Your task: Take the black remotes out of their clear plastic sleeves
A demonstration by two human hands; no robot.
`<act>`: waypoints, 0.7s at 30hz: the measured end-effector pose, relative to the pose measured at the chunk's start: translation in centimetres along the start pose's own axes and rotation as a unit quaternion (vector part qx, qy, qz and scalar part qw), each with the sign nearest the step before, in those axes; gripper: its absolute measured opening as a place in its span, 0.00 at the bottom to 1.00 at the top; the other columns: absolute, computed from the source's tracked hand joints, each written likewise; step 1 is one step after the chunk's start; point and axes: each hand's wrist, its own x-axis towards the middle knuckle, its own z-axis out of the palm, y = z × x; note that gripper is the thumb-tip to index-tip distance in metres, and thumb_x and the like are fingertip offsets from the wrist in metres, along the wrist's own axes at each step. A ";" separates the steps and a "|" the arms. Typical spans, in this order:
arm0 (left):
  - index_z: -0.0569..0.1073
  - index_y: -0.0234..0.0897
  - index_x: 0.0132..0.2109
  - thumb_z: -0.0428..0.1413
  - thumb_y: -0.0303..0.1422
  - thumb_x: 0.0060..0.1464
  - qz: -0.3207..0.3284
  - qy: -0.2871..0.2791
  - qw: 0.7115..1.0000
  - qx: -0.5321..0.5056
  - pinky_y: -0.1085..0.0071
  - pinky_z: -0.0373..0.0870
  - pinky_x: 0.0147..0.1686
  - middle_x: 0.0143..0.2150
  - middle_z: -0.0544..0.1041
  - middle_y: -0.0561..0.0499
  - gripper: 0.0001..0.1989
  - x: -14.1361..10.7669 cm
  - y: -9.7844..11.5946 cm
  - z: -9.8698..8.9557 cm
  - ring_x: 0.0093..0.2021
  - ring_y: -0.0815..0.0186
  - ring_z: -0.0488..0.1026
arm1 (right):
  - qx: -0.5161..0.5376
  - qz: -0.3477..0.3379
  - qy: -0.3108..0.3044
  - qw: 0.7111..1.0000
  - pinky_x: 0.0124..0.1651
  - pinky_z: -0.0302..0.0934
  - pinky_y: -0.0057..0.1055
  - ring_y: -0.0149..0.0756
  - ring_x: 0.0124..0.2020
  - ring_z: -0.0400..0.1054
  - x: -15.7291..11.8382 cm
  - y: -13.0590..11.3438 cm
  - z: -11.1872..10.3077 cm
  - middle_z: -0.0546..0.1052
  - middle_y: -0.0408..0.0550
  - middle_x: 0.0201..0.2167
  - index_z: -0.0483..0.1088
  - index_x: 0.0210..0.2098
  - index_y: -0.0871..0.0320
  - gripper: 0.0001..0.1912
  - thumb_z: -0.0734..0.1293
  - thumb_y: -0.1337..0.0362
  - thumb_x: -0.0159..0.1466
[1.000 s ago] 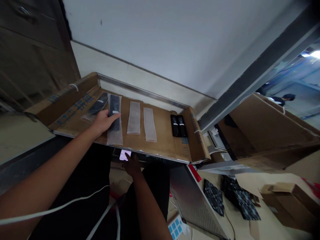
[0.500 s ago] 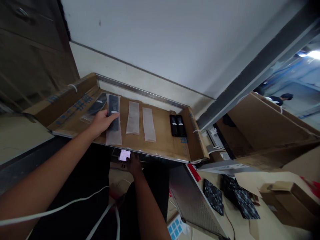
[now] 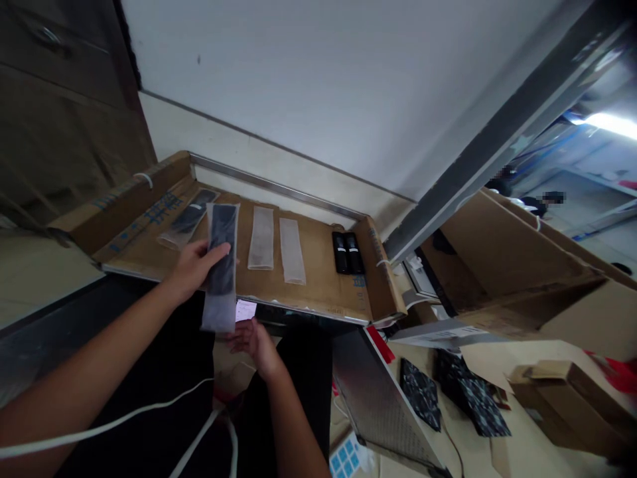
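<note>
My left hand [image 3: 194, 265] grips a frosted plastic sleeve [image 3: 219, 315] with a long dark item inside, thumb on top. The sleeve is raised, its lower end past the front edge of a cardboard-lined shelf [image 3: 318, 282]. Just below that end is my right hand [image 3: 256, 345], fingers spread, holding nothing. A second filled sleeve [image 3: 192, 216] lies behind my left hand at the shelf's left. Two flat frosted sleeves [image 3: 261, 239] [image 3: 292, 251] rest mid-shelf. Toward the right end, two black oblong items [image 3: 348, 252] with small white labels lie side by side.
Cardboard walls [image 3: 381, 272] edge the shelf, and a white panel [image 3: 279, 86] rises behind it. A large open carton [image 3: 522, 259] stands at right, above dark patterned bags [image 3: 421, 393] and a smaller box [image 3: 572, 405]. White cables [image 3: 124, 413] cross my lap.
My left hand has lifted the filled sleeve off the cardboard and drawn it toward me. My right hand has come out from under the shelf edge and opened near the sleeve's lower end.
</note>
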 end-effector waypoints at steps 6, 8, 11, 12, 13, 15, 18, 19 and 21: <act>0.80 0.44 0.34 0.67 0.55 0.38 -0.021 -0.031 0.999 0.035 0.53 0.81 0.43 0.38 0.84 0.47 0.22 -7.7 -6.9 -2.2 0.39 0.49 0.82 | 0.068 -0.033 -0.027 0.997 0.46 0.70 0.41 0.44 0.40 0.76 -3.6 -0.4 3.3 0.80 0.54 0.43 0.75 0.49 0.56 0.41 0.78 0.35 0.45; 0.80 0.45 0.35 0.68 0.56 0.37 -0.035 -0.029 0.998 0.046 0.53 0.81 0.41 0.37 0.84 0.47 0.23 -8.9 -9.4 -2.8 0.37 0.49 0.82 | 0.034 0.017 -0.043 0.998 0.42 0.70 0.38 0.39 0.34 0.76 -3.7 -0.2 3.5 0.80 0.51 0.39 0.75 0.48 0.58 0.41 0.82 0.41 0.42; 0.80 0.45 0.38 0.69 0.56 0.38 -0.058 -0.029 0.997 0.034 0.54 0.80 0.42 0.38 0.84 0.48 0.25 -9.3 -11.7 -3.8 0.38 0.50 0.82 | 0.005 0.088 -0.075 0.993 0.36 0.68 0.34 0.33 0.28 0.73 -3.4 0.4 3.7 0.80 0.50 0.36 0.76 0.48 0.60 0.42 0.82 0.41 0.42; 0.80 0.45 0.38 0.67 0.58 0.40 -0.065 -0.033 0.997 0.026 0.55 0.80 0.42 0.39 0.85 0.48 0.25 -9.2 -11.9 -4.2 0.39 0.50 0.82 | -0.001 0.103 -0.080 0.991 0.35 0.68 0.33 0.32 0.27 0.73 -3.3 0.6 3.7 0.80 0.50 0.35 0.76 0.49 0.60 0.43 0.83 0.41 0.41; 0.80 0.45 0.38 0.65 0.60 0.42 -0.072 -0.041 0.996 0.016 0.55 0.80 0.42 0.39 0.85 0.48 0.26 -8.9 -12.0 -4.7 0.39 0.51 0.82 | -0.007 0.110 -0.079 0.991 0.34 0.67 0.32 0.32 0.26 0.72 -3.3 0.6 3.7 0.80 0.49 0.35 0.76 0.50 0.60 0.44 0.83 0.41 0.40; 0.80 0.44 0.34 0.58 0.65 0.47 -0.084 -0.053 0.995 0.004 0.56 0.79 0.39 0.37 0.84 0.48 0.29 -8.3 -11.5 -5.6 0.36 0.53 0.81 | -0.017 0.112 -0.076 0.991 0.34 0.66 0.31 0.31 0.26 0.72 -3.2 0.7 3.5 0.80 0.48 0.34 0.76 0.49 0.60 0.44 0.83 0.42 0.39; 0.75 0.43 0.25 0.54 0.69 0.47 -0.074 -0.033 0.996 0.029 0.60 0.77 0.31 0.26 0.80 0.50 0.33 -7.2 -10.1 -6.6 0.26 0.58 0.76 | -0.024 0.124 -0.091 0.988 0.34 0.67 0.31 0.31 0.26 0.72 -3.5 0.4 3.0 0.80 0.48 0.33 0.76 0.46 0.61 0.43 0.83 0.42 0.38; 0.74 0.43 0.23 0.54 0.69 0.47 -0.068 -0.029 0.996 0.046 0.61 0.76 0.29 0.22 0.78 0.51 0.33 -7.0 -9.7 -6.8 0.24 0.59 0.74 | -0.025 0.131 -0.096 0.986 0.34 0.67 0.31 0.31 0.26 0.72 -3.5 0.2 2.7 0.80 0.47 0.32 0.76 0.46 0.61 0.43 0.83 0.42 0.37; 0.73 0.43 0.22 0.54 0.70 0.45 -0.056 -0.036 0.995 0.076 0.61 0.75 0.27 0.20 0.75 0.52 0.34 -6.8 -9.1 -6.9 0.23 0.59 0.73 | -0.025 0.140 -0.105 0.984 0.34 0.68 0.31 0.31 0.27 0.73 -3.7 0.0 2.4 0.80 0.47 0.32 0.75 0.45 0.61 0.43 0.83 0.42 0.38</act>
